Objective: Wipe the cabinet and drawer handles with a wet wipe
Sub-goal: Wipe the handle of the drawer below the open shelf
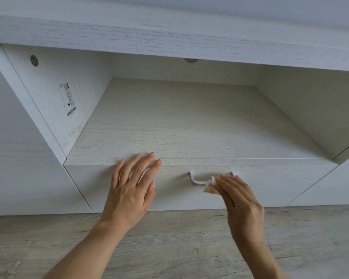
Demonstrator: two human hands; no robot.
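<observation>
Left grip (129, 190) spread flat on drawer front (270, 184); right grip (242, 204) pinches wet wipe (209, 185) against handle (195, 181).

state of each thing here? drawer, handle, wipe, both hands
drawer: closed
handle: left half bare, right half under the wipe
wet wipe: crumpled, yellowish stain, pressed on the handle
left hand: fingers spread, flat against the drawer front
right hand: holds the wet wipe on the handle
</observation>
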